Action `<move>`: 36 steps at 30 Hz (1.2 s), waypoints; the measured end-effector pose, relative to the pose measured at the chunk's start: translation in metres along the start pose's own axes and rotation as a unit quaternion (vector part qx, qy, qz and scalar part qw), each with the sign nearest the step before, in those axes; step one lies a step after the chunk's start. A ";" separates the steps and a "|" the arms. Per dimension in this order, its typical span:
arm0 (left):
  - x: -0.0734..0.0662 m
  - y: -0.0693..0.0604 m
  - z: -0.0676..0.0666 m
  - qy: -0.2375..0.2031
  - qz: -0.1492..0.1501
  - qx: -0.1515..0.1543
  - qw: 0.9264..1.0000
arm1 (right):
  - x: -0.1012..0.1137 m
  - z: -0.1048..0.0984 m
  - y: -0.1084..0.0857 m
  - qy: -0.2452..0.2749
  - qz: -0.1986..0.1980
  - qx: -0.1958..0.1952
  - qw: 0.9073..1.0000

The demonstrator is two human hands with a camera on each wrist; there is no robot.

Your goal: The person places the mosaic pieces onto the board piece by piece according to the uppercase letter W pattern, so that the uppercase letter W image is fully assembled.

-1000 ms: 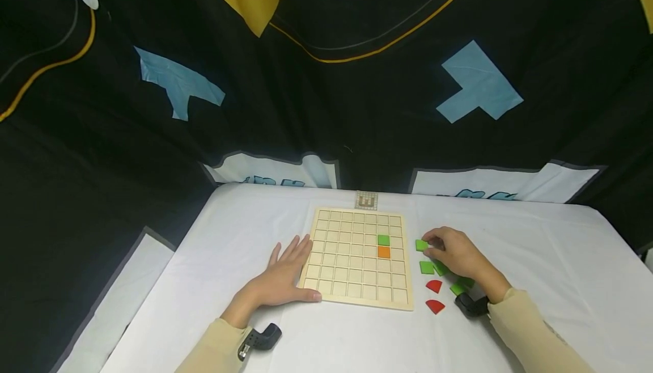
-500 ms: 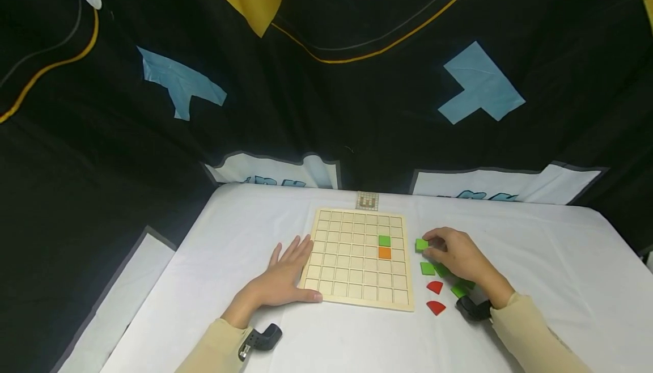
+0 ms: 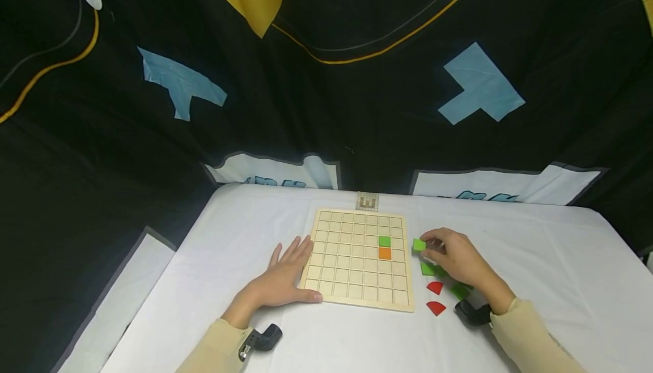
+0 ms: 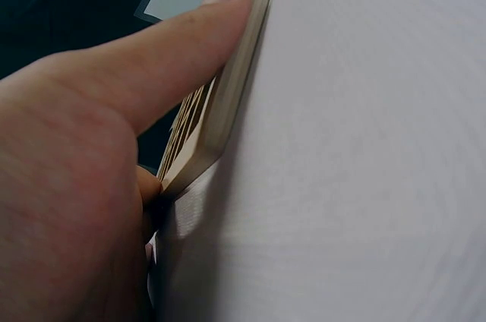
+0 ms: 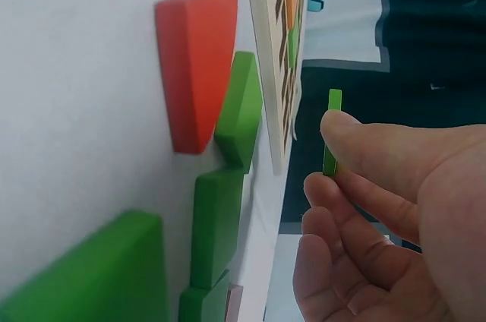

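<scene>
Nearest, short of the square pale-wood board with a recessed grid (image 3: 356, 262), two beige sleeves (image 3: 214, 347) reach over the white cloth (image 3: 357, 344), one to either side of the board, each with a black wrist-worn device (image 3: 266, 337) at the cuff. Right of the board's near right corner, and apart from it, lie two red quarter-circle pieces (image 3: 436, 308), one farther than the other. Beyond these, on the same side of the board, lie loose green square tiles (image 3: 427, 269), partly covered by the right forearm and hand; their exact count cannot be told. At the board's left edge is the left hand (image 3: 283, 279), fingers straight and spread; its thumb rests on the near rim by the left corner, touching the board without closing on it. Just right of the board's right edge is the right hand (image 3: 454, 254), thumb and fingertips brought together in a pinch on a bright green square tile (image 3: 419, 245), seen edge-on in the right wrist view. Within the board, right of its centre, an orange square tile (image 3: 385, 253) occupies one cell, and a seated green square tile (image 3: 384, 241) the adjoining cell beyond. Behind the board's far edge lies a small square grid-patterned plaque (image 3: 367, 201). Farther back hangs a black curtain (image 3: 352, 112) with blue angular patches (image 3: 484, 84).
</scene>
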State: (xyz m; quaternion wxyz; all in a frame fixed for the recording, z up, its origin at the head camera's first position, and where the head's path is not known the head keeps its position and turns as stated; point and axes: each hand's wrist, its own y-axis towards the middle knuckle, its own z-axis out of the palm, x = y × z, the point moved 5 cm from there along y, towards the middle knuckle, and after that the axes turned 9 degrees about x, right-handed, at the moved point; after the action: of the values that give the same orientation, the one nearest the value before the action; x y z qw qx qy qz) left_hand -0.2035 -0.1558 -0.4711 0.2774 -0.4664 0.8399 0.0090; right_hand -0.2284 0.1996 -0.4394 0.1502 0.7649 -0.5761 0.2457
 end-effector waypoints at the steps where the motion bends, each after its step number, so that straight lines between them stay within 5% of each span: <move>1: 0.000 0.000 0.000 -0.001 0.000 0.001 1.000 | 0.001 0.000 -0.001 0.000 0.000 -0.001 1.000; 13: 0.001 0.000 0.002 0.004 -0.001 0.004 1.000 | 0.009 0.005 -0.005 0.005 0.006 -0.003 1.000; 36: 0.002 0.000 0.001 0.005 -0.002 0.003 1.000 | 0.028 0.016 -0.010 0.007 -0.051 0.002 0.999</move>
State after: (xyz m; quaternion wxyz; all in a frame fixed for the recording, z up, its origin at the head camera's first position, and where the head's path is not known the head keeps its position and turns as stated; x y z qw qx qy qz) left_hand -0.2038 -0.1567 -0.4728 0.2749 -0.4672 0.8403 0.0032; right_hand -0.2091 0.1714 -0.4371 0.1649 0.7918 -0.5352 0.2438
